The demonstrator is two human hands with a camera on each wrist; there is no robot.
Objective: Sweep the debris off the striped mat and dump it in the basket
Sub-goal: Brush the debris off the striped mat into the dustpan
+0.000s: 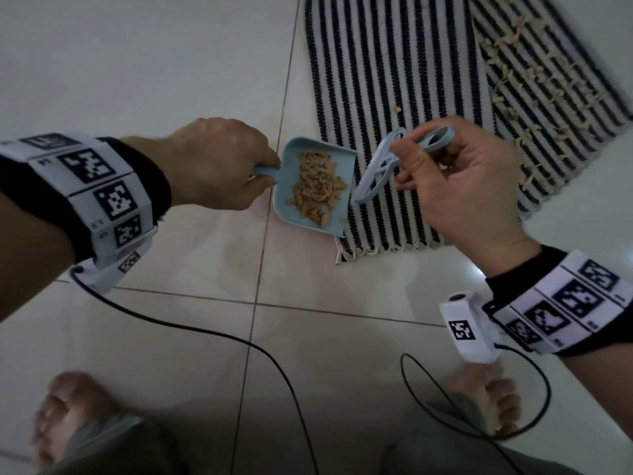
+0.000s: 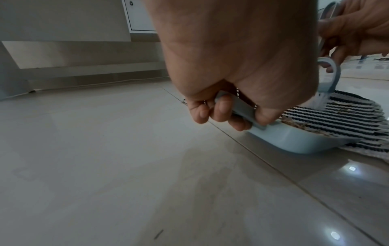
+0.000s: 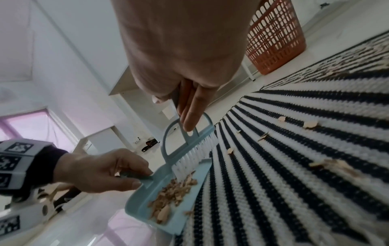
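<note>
L hand (image 1: 215, 166) grips dustpan (image 1: 313, 186) handle; pan just beyond fingers, lip on striped mat (image 1: 387, 97) edge, debris pile (image 1: 317, 186) inside. R hand (image 1: 459, 186) holds brush (image 1: 380, 169), bristles at pan mouth. More debris on mat past R hand. Basket (image 3: 275, 38) far beyond, on floor.

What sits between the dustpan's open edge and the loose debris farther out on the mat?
The brush, bristles at the dustpan lip; beyond it, striped mat up to the nearest debris. Right wrist view.
</note>
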